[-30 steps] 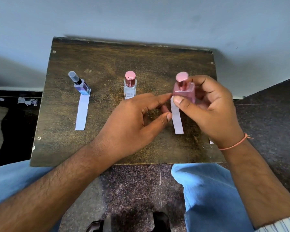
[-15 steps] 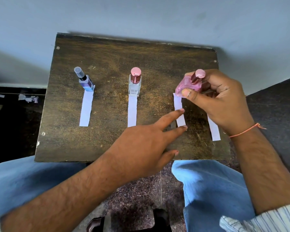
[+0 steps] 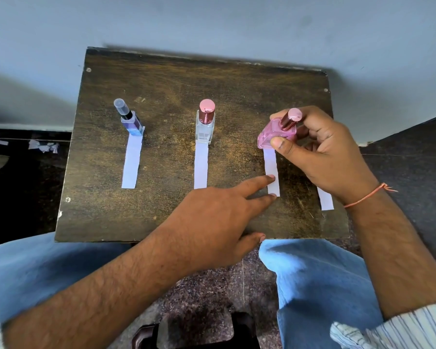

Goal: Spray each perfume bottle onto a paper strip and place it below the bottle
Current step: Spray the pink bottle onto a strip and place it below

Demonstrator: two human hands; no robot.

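Note:
Three perfume bottles are on the dark wooden board. A blue bottle with a clear cap stands at the left above a paper strip. A clear bottle with a pink cap stands in the middle above its strip. My right hand grips a pink bottle, tilted, at the top of a third strip. My left hand presses two straight fingers on that strip's lower end. A fourth strip pokes out from under my right wrist.
The board rests over my knees in blue jeans, its far edge against a pale wall. Dark stone floor lies on both sides, with paper scraps at the left. A dark object sits between my feet.
My left hand let go of its pinch near the bottle and came down flat onto the third strip's lower end. My right hand tilted the pink bottle and lowered it to the strip's top.

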